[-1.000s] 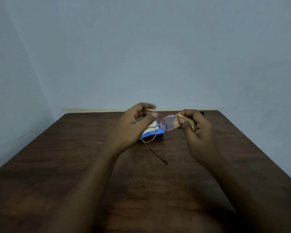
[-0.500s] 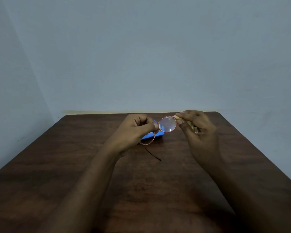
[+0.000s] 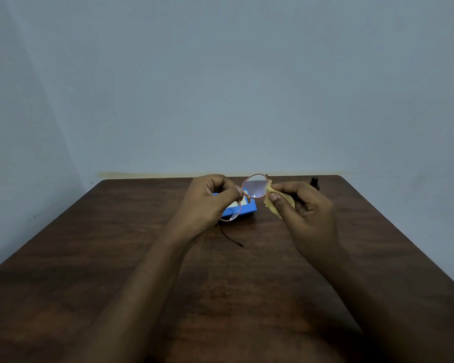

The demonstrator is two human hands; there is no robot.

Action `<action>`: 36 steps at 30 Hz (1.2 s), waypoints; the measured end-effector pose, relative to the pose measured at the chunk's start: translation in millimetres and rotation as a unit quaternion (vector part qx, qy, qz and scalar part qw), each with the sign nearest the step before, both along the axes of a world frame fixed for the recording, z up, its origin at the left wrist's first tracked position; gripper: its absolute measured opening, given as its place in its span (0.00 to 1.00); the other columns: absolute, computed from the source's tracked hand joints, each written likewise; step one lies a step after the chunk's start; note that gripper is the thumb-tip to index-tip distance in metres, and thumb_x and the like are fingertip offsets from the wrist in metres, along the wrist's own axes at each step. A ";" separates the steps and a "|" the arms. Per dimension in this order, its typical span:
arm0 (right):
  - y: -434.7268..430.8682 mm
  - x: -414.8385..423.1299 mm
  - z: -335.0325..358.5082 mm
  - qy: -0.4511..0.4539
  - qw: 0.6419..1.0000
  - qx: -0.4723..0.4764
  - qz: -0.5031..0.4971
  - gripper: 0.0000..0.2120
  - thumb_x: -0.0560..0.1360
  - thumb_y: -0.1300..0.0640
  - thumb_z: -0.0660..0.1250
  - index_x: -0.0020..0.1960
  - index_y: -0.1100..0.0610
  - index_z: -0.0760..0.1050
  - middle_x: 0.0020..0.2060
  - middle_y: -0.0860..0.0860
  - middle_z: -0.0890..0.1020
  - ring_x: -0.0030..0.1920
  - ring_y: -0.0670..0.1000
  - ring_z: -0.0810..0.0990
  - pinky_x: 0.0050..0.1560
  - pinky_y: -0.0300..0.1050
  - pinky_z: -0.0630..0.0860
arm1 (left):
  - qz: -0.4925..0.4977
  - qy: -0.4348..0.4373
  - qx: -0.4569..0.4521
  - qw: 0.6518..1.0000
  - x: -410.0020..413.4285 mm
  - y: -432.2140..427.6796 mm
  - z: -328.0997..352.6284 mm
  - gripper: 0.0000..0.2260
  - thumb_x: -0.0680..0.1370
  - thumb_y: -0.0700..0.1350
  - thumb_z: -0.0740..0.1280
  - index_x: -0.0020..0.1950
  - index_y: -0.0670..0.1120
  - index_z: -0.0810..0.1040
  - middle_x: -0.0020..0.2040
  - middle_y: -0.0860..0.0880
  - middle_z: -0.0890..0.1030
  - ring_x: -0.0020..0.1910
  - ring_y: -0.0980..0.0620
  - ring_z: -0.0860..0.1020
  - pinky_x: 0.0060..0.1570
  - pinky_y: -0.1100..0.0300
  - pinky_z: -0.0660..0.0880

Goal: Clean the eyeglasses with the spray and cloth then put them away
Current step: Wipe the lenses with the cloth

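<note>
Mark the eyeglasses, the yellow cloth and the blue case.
eyeglasses [image 3: 254, 188]: head view, middle of the raised lens.
yellow cloth [image 3: 272, 208]: head view, its lower hanging corner.
blue case [image 3: 248, 212]: head view, front wall.

"What is the person wearing, there above the table [image 3: 116, 258]?"

"Both forearms [image 3: 147, 284] are showing bare, from the table's near edge up to the left hand [image 3: 207, 203] and right hand [image 3: 307, 208]."

"And the nails?"

"The thumbnails [image 3: 238, 191] are looking short and plain."

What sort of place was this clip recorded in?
Probably a plain indoor room, perhaps set up for recording rather than a fitted workplace. A dark wooden table stands against a bare pale wall near a corner, and a small blue case lies on it.
</note>
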State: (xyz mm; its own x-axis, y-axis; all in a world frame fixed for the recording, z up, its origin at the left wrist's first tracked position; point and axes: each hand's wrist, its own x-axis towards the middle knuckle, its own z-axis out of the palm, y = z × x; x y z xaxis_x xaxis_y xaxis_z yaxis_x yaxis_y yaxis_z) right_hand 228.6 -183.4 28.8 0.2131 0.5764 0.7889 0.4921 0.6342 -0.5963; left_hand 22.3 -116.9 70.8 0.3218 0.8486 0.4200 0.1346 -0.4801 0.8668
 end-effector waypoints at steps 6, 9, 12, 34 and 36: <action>-3.5 -7.0 -2.4 -0.044 0.999 0.007 -0.029 0.06 0.80 0.57 0.74 0.56 0.56 0.86 0.50 0.45 0.86 0.54 0.49 0.86 0.53 0.52 0.82 | 0.010 -0.025 0.002 1.000 2.0 2.2 -1.4 0.10 0.74 0.47 0.72 0.39 0.41 0.84 0.40 0.39 0.85 0.49 0.37 0.83 0.58 0.39 0.77; -4.9 -11.8 -3.9 -0.079 0.996 0.019 -0.027 0.06 0.80 0.58 0.74 0.56 0.56 0.86 0.50 0.46 0.86 0.53 0.47 0.85 0.52 0.47 0.81 | 0.006 -0.030 -0.005 1.000 3.8 0.6 -1.8 0.08 0.74 0.47 0.72 0.38 0.45 0.86 0.40 0.43 0.86 0.46 0.41 0.84 0.55 0.45 0.79; -7.4 -15.6 -4.7 -0.093 0.995 0.023 -0.014 0.07 0.80 0.57 0.73 0.57 0.55 0.86 0.51 0.46 0.86 0.53 0.46 0.85 0.52 0.42 0.79 | -0.011 -0.035 -0.010 0.999 6.5 -2.7 -3.4 0.07 0.74 0.46 0.72 0.38 0.46 0.86 0.39 0.45 0.87 0.42 0.51 0.84 0.48 0.55 0.79; 24.2 30.2 103.3 -0.170 0.904 -0.339 0.196 0.08 0.82 0.65 0.67 0.54 0.59 0.85 0.50 0.54 0.88 0.47 0.52 0.83 0.48 0.42 0.78 | -0.057 0.124 0.065 0.989 -11.0 -14.1 5.1 0.10 0.80 0.42 0.72 0.40 0.41 0.83 0.36 0.45 0.84 0.33 0.58 0.78 0.36 0.68 0.74; 30.8 24.6 105.7 -0.186 0.880 -0.373 0.228 0.08 0.82 0.66 0.67 0.54 0.62 0.85 0.48 0.58 0.87 0.45 0.54 0.78 0.45 0.40 0.76 | -0.070 0.122 0.064 0.988 -13.0 -13.7 5.4 0.10 0.80 0.42 0.72 0.40 0.40 0.82 0.35 0.43 0.83 0.31 0.56 0.77 0.34 0.69 0.74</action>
